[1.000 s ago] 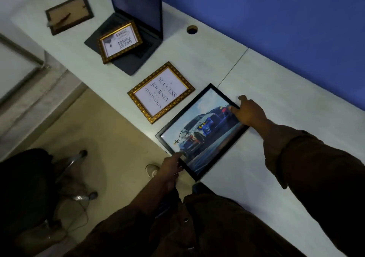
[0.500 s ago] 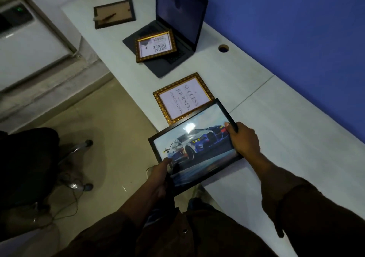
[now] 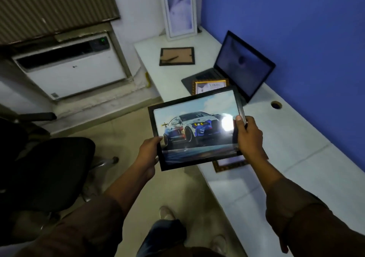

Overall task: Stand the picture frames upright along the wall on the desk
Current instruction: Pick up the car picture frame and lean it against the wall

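A black-framed car picture (image 3: 195,128) is held in the air in front of me, off the white desk (image 3: 286,148), its face tilted toward me. My left hand (image 3: 148,154) grips its lower left edge and my right hand (image 3: 247,136) grips its right edge. A gold frame (image 3: 230,163) lies flat on the desk, mostly hidden under the car picture. Another gold frame (image 3: 209,86) rests on the laptop keyboard. A brown frame (image 3: 177,56) lies face down farther back. A tall white frame (image 3: 179,10) stands upright against the end wall.
An open laptop (image 3: 241,67) sits by the blue wall (image 3: 296,39). A cable hole (image 3: 276,104) is in the desk behind it. A black office chair (image 3: 49,170) stands on the floor at my left, with a white air conditioner (image 3: 69,67) beyond it.
Both hands have lifted the car picture off the desk and raised it toward me, tilting its face up. The view has swung up toward the far end of the desk.
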`<state>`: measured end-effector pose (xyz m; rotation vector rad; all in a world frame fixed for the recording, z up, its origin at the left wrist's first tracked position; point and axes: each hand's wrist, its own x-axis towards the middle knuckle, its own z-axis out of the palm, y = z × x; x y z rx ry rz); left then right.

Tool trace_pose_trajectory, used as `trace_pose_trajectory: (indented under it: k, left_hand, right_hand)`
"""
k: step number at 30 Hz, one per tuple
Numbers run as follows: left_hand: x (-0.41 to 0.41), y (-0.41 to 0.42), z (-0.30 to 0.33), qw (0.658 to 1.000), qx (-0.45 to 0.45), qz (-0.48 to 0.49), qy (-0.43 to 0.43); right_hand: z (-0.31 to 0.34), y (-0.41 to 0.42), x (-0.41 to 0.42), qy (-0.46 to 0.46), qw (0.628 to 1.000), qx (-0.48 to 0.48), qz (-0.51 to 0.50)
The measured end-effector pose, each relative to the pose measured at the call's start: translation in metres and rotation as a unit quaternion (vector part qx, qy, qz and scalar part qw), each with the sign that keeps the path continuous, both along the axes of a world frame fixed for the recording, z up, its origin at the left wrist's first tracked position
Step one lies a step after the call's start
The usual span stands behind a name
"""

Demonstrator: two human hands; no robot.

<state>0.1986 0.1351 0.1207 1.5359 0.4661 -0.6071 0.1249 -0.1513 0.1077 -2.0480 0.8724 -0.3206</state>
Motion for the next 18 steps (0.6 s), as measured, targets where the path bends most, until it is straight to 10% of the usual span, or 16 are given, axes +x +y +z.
trace_pose_trajectory:
  k: [10, 18]
  left_hand:
    - [0.160, 0.043, 0.052, 0.996, -0.004, 0.012, -0.084]
    - [0.267, 0.039, 0.068, 0.993, -0.015, -0.001, -0.113]
  right_hand:
    - [0.042, 0.035, 0.170, -0.098, 0.995, -0.003, -0.001]
    - [0.063, 0.011, 0.266, -0.002, 0.999, -0.037, 0.030]
